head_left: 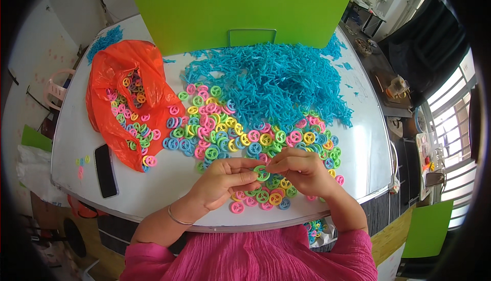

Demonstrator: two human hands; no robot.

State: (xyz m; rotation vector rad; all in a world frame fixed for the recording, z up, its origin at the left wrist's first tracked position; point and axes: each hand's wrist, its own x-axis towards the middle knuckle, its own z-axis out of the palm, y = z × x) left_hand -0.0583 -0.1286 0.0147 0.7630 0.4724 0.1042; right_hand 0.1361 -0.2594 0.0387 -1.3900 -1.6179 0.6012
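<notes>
Between the thumb and fingers of my left hand [224, 181] is a small green plastic wheel [262, 174] with spokes, held above the near part of the table. My right hand [302, 171] is closed in a pinch at the wheel's right side; what its fingertips hold is hidden. Beneath and beyond both hands spreads a loose heap of pink, yellow, green and blue wheels [208, 122]. Behind that lies a big mound of thin blue plastic pieces [276, 81], its front edge mixing with the wheels.
At the left, an open red plastic bag [105, 79] holds more wheels, some spilling out. A black phone [106, 171] lies near the left edge of the white table [158, 184]. Behind the blue mound stands a tall green board [240, 7] with a metal wire handle [252, 30].
</notes>
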